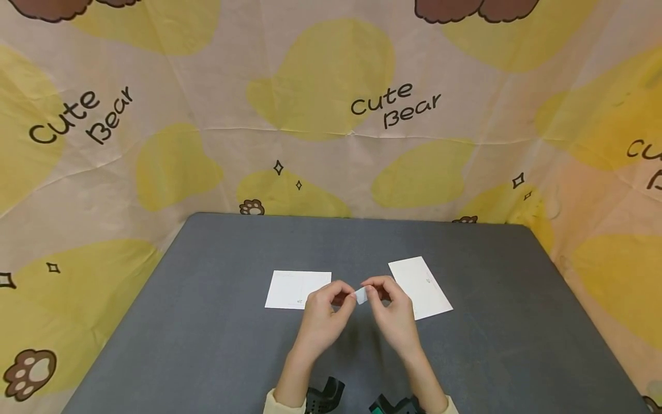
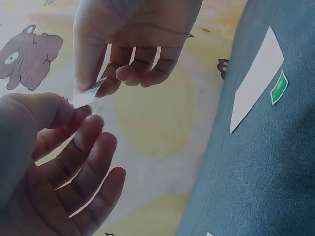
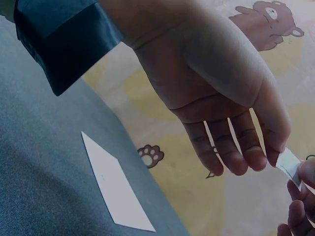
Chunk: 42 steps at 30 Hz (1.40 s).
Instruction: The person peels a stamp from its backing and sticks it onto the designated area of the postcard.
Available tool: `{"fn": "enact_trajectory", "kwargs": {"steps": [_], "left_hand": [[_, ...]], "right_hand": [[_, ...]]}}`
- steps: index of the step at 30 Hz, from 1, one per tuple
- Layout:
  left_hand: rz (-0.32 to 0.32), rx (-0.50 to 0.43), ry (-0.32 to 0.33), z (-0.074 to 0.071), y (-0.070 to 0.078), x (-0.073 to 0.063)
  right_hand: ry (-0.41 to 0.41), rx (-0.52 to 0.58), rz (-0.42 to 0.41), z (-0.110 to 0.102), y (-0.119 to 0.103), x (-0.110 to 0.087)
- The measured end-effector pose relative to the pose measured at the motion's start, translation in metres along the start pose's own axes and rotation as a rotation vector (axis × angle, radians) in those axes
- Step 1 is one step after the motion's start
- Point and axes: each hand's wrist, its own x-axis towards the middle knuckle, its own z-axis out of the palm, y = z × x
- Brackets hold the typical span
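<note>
Between my two hands is a small white sticker [image 1: 361, 295], held above the table. My left hand [image 1: 324, 316] pinches its left end between thumb and index finger. At the other end, the thumb and index finger of my right hand [image 1: 394, 316] pinch it too. The left wrist view shows the sticker [image 2: 89, 94] tilted, with a darker printed edge and a thin clear strip below it. In the right wrist view the sticker [image 3: 289, 166] shows a pale face. The other fingers of both hands are loosely bent.
Two white cards lie on the grey table [image 1: 222, 345]: a left card [image 1: 295, 288] and an angled right card [image 1: 423, 287], each with small print. A green sticker with a white border [image 2: 279, 88] lies beside a card. Behind hangs a bear-print cloth [image 1: 320, 75].
</note>
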Motion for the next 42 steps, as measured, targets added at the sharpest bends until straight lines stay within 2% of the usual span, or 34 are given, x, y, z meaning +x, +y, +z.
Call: {"fn": "enact_trajectory", "kwargs": {"steps": [7, 14, 20, 27, 31, 42], "left_hand": [[0.025, -0.012, 0.059, 0.001, 0.001, 0.002], [0.015, -0.014, 0.082, 0.001, 0.000, 0.002], [0.039, -0.020, 0.094, 0.000, -0.001, 0.003], [0.066, -0.037, 0.086, 0.000, -0.002, 0.005], [0.073, -0.046, 0.079, 0.000, -0.002, 0.006], [0.082, -0.040, 0.040, -0.002, -0.001, 0.006]], "right_hand": [[0.094, -0.090, -0.128, 0.001, -0.001, 0.001], [0.155, -0.145, -0.194, -0.001, -0.006, 0.001], [0.116, -0.131, -0.192, -0.001, -0.006, 0.000], [0.084, -0.141, -0.198, 0.004, 0.023, -0.002], [0.069, -0.159, -0.198, 0.006, 0.033, -0.003], [0.020, -0.143, -0.189, 0.005, 0.034, -0.004]]}}
